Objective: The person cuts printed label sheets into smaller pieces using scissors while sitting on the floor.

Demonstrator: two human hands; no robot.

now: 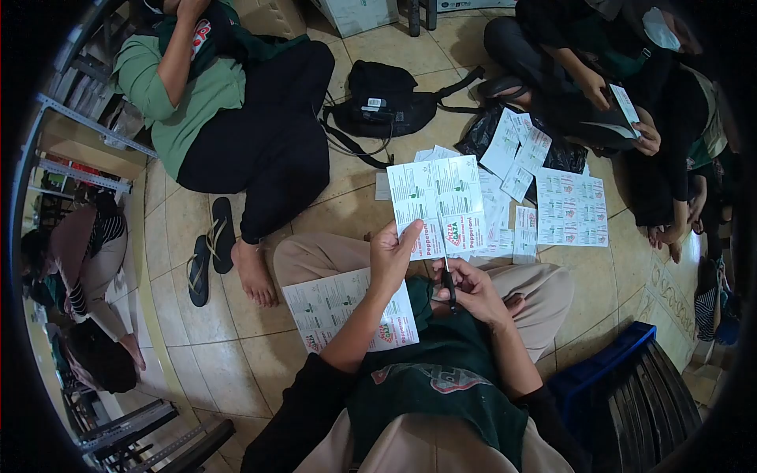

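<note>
So the person's sitting cross-legged on a beige tiled floor (181, 339), and the left grip (390, 256) is closed on a white printed card sheet (422, 197), thumb on the front near the bottom left corner. It's got small green and grey print plus red "Pizza Gaza" and "Pepperoni" lettering, and it's held up in the air in front of the lap. The right grip (473, 292) is wrapped around black-handled metal scissors (448, 284), blades pointing up at the sheet's lower edge, about midway between the two printed halves. Can't really tell how far in the cut goes.

A second white printed sheet (335, 307) lies over the left leg, partly under the left forearm. Past the held one there's a loose spread of white printed sheets (493, 197) on the floor, with a larger sheet in a repeating grid print (572, 206) at its right side. Some crumpled black plastic (475, 140) sits beside the spread.

Off to the right, a co-worker's hand (646, 135) has a small white card (624, 104). Over on the left, someone in a light green top (177, 91) sits near a pair of black flip-flops (199, 272); a black strapped bag (386, 106) is on the tiles farther ahead.
</note>
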